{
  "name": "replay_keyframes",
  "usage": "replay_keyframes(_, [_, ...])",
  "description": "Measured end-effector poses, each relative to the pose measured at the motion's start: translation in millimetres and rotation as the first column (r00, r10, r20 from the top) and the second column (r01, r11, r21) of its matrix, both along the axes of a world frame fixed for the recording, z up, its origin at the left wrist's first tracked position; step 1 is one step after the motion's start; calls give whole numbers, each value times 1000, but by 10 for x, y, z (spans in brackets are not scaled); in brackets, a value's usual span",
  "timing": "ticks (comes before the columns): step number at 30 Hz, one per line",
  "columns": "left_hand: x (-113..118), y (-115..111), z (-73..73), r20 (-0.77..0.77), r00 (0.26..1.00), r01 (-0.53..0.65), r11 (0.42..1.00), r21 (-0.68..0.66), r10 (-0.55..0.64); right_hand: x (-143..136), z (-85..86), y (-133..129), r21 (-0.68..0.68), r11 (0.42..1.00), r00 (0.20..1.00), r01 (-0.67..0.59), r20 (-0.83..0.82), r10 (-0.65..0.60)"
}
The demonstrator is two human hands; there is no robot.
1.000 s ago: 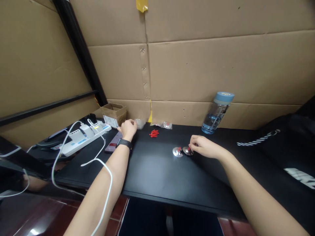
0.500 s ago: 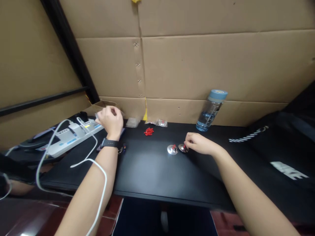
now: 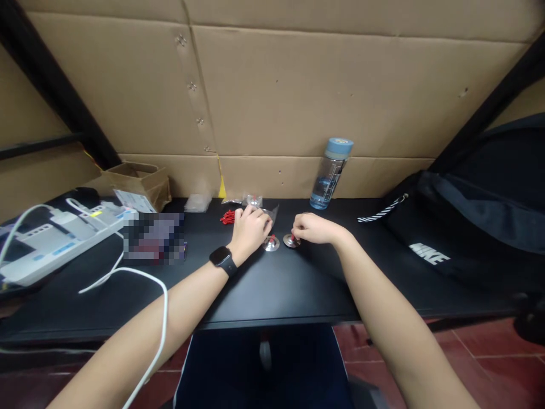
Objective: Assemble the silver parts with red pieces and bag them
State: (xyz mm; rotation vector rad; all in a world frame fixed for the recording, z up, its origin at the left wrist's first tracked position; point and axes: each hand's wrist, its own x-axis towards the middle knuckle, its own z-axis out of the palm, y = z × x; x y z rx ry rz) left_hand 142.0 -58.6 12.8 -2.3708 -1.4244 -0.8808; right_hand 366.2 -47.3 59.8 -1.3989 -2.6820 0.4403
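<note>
Two small silver finger cymbals with red loops lie on the black table in the head view. My right hand (image 3: 314,228) is closed, its fingertips pinching the red loop of the right finger cymbal (image 3: 290,241). The left finger cymbal (image 3: 271,244) rests just beside it, below my left hand (image 3: 252,228). That hand is closed on a clear plastic bag (image 3: 272,214), which sticks out past its fingers. A small heap of red cords (image 3: 227,217) lies left of my left hand. Behind it is a clear bag with a shiny disc inside (image 3: 254,200).
A water bottle (image 3: 327,177) stands at the back. On the right lies a black backpack (image 3: 460,227). To the left are a white power strip (image 3: 63,244), an open cardboard box (image 3: 142,180) and stacked clear bags (image 3: 198,203). A white cable (image 3: 164,318) crosses my left forearm.
My left hand has come from the cardboard box side to the cymbals, with a clear plastic bag now showing in it. My right hand stays at the right cymbal. The view has shifted right.
</note>
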Motion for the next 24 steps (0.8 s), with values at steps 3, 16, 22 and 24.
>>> replay_keyframes(3, [-77,19,12,25,999,22,998,-59,-20,-8,6,-9,2,1000,1000,-11,7,11])
replay_keyframes(16, [-204,17,65,-136,990,15,997,-70,-25,-45,-56,6,12,1000,1000,-26,-17,27])
replay_keyframes(22, [-241,76,63,-96,995,-24,999,-35,20,-28,-90,35,20,999,1000,-25,-7,25])
replay_keyframes(24, [-250,74,78,-73,996,-47,999,-25,45,-27,-80,30,16,1000,1000,-26,-4,26])
